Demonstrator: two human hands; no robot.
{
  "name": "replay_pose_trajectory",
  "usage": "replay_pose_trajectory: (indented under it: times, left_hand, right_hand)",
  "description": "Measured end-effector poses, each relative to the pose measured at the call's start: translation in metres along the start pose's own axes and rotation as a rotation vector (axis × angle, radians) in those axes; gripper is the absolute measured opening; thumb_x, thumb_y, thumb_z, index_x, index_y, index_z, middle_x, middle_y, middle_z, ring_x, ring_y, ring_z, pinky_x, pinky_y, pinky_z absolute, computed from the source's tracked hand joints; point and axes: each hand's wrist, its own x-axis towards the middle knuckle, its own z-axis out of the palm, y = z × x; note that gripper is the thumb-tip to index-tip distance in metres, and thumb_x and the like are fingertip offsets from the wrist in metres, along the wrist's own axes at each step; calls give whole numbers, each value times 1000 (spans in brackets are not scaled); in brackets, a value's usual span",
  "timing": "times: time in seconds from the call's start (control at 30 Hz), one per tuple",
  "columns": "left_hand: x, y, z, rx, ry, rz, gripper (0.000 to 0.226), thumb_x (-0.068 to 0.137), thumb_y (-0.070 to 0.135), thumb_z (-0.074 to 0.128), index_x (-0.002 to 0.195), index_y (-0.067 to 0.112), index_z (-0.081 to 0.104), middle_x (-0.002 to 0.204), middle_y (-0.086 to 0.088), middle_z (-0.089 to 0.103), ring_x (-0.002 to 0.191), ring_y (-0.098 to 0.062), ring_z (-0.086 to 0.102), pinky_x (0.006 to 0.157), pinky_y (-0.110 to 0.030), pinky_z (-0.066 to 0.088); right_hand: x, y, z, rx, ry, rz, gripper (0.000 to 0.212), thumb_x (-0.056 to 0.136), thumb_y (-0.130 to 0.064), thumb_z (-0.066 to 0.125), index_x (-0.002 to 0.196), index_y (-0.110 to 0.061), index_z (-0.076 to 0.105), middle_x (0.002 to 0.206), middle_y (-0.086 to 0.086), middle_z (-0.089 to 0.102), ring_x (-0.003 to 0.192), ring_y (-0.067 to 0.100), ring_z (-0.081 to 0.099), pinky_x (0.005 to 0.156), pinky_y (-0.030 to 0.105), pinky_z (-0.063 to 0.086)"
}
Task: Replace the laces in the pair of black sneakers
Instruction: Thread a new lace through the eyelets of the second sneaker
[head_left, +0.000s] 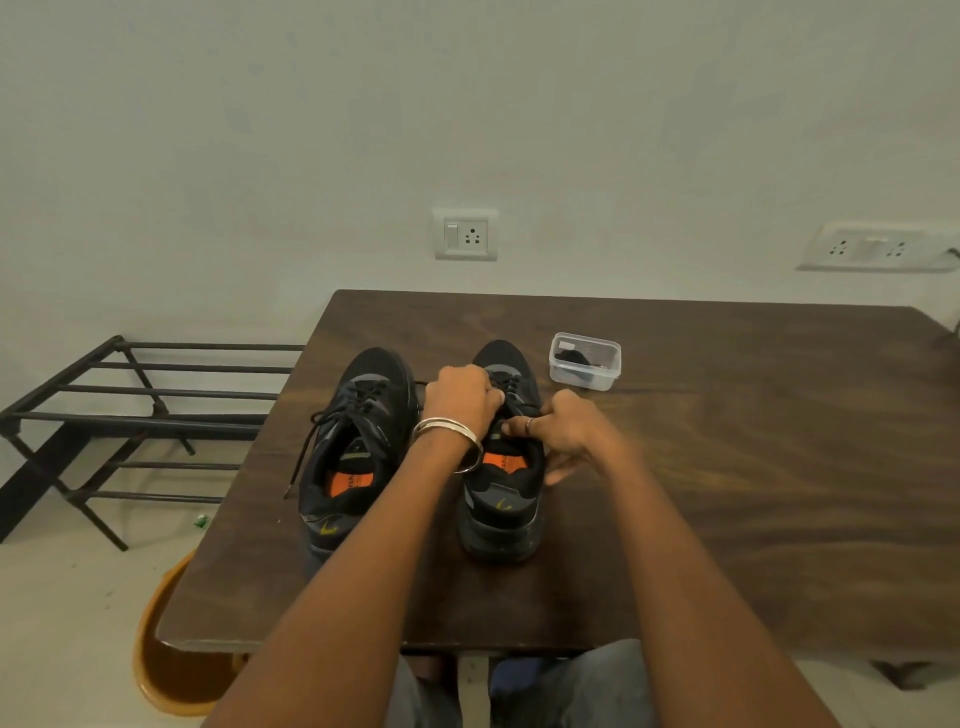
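Observation:
Two black sneakers with orange insoles stand side by side on the dark wooden table (727, 467), heels toward me. The left sneaker (358, 452) has its black lace (311, 441) loosened, one end trailing over its left side. Over the right sneaker (501, 499) both my hands work at the lacing. My left hand (462, 400), with metal bangles on the wrist, curls its fingers on the black lace (511, 387) near the upper eyelets. My right hand (566, 431), wearing a ring, pinches the same lace at the sneaker's right side. The hands hide most of that lacing.
A small clear plastic box (585, 361) holding something black sits just right of the right sneaker's toe. A black metal rack (130, 415) stands left of the table, an orange tub (166, 654) on the floor by the table's near left corner. Wall sockets are behind.

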Motion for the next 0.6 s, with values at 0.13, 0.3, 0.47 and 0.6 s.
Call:
replay_pose_trajectory:
  times: [0.13,0.3,0.47,0.6]
  left_hand:
    - [5,-15,-1,-511,-45,-193,30,86,22,49,69,-1,58,79,-24,64,80,-41,66,72,-49,57]
    - [1,-19,0,-1019,-28,-459,28,96,9,40,71,2,50,81,-18,58,78,-30,63,76,-47,58]
    - [7,-23,3,-614,66,-324,22,95,14,50,80,3,62,96,-18,67,85,-30,67,76,-44,58]
    - [4,-21,-3,-161,77,9,23,88,33,62,109,28,68,108,2,68,100,-20,62,89,-45,51]
  right_hand:
    - [-1,2,-1,88,-30,-19,21,88,-27,74,88,-7,65,92,16,71,76,32,72,63,45,62]
    - [-4,-1,0,94,-37,-15,21,87,-25,75,88,-7,64,85,11,68,71,29,71,60,42,62]
    - [1,1,0,49,-31,-16,32,87,-28,75,102,-1,66,98,19,70,74,35,73,63,44,62]
    - [1,0,-1,11,-42,-20,33,88,-29,74,101,-1,64,93,20,71,73,36,73,67,44,63]
